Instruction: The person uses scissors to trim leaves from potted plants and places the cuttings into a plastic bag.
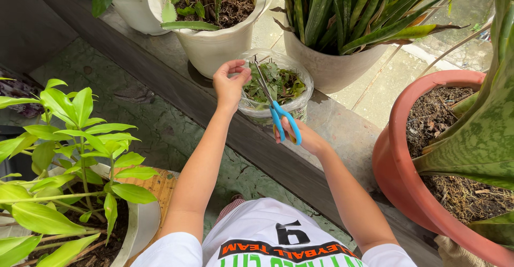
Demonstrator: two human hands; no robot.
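My right hand (300, 136) grips blue-handled scissors (276, 106), whose blades point up and away over a clear plastic tub (297, 105) filled with cut green leaves (278, 82). My left hand (231, 79) pinches the tub's near-left rim, with the fingers closed on its edge. The tub stands on a grey stone ledge (342, 133) between two white pots.
A white pot (214, 45) with soil and a white pot (329, 66) of long striped leaves stand behind the tub. A large terracotta pot (399, 154) sits at the right, and a leafy green plant (69, 154) grows at the lower left. Mossy floor lies below the ledge.
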